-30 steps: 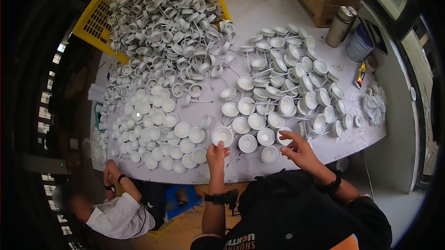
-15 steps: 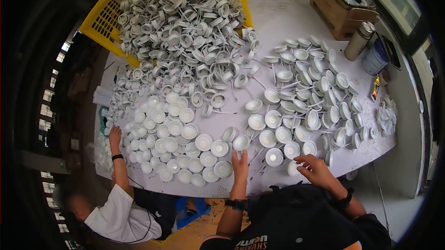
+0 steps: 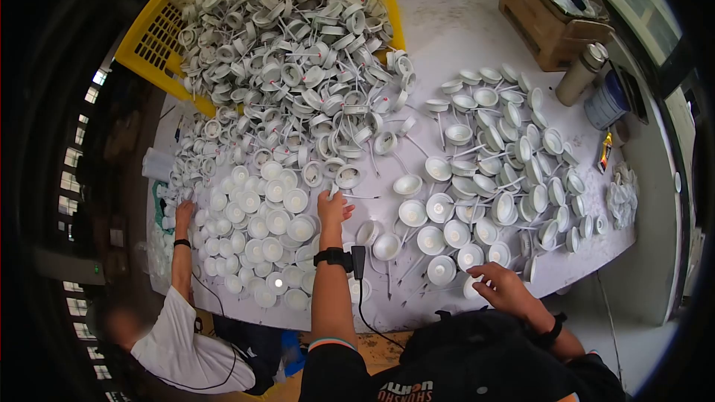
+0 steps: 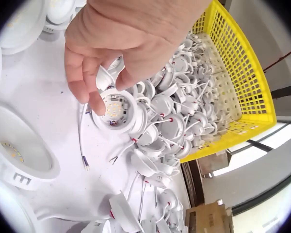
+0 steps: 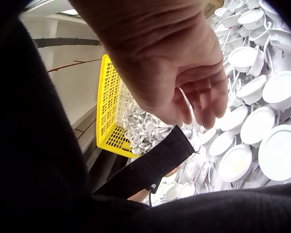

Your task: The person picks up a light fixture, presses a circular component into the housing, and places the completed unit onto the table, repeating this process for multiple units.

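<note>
My left hand reaches forward to the near edge of a pile of small white lamp housings with wire tails. In the left wrist view, its fingertips are right at the rim of an open housing with LED chips inside, thumb and fingers apart. Behind the wrist, a white downlight with a wider dished face lies on the table. My right hand hovers low by the near edge beside another downlight. Its fingers are loosely bent, with nothing visible in them.
A yellow crate spills housings onto the table. Finished-looking downlights crowd the left, more the right. At the back right stand a cardboard box, a flask and a blue tub. Another person works at left.
My left hand has let go of a downlight, leaving it on the table, and moved forward and left to the pile. The right hand stays by the near edge.
</note>
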A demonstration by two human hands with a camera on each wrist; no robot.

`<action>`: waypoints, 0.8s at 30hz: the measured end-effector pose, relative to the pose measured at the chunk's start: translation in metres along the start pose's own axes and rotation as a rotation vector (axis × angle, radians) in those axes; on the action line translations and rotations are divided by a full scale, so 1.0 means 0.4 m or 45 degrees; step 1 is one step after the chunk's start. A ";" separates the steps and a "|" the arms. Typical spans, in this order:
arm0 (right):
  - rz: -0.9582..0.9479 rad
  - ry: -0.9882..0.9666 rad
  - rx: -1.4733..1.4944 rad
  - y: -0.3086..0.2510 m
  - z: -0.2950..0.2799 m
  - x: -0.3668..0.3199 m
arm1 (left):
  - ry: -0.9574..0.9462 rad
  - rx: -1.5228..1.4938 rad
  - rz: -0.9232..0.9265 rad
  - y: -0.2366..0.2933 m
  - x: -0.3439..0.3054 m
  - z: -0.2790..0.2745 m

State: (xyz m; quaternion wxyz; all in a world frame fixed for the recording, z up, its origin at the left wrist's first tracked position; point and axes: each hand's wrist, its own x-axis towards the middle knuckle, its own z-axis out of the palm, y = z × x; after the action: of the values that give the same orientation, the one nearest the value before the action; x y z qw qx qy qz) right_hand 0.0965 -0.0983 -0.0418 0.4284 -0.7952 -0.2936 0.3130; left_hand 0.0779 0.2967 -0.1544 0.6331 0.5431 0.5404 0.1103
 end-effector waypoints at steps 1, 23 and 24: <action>0.007 0.010 0.007 -0.001 -0.004 -0.001 | 0.020 -0.026 -0.040 -0.014 0.025 -0.001; -0.563 0.231 0.205 -0.131 -0.079 0.000 | -0.449 0.587 1.127 0.032 -0.785 0.146; -0.403 0.140 0.338 -0.146 -0.100 -0.022 | -0.440 0.595 1.306 0.026 -0.801 0.153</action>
State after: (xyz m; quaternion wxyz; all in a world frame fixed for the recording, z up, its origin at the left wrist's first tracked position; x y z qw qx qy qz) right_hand 0.1094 -0.0976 0.0285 0.5884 -0.6917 -0.3473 0.2340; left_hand 0.0064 0.0330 0.0243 0.4413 0.8703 0.1076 0.1904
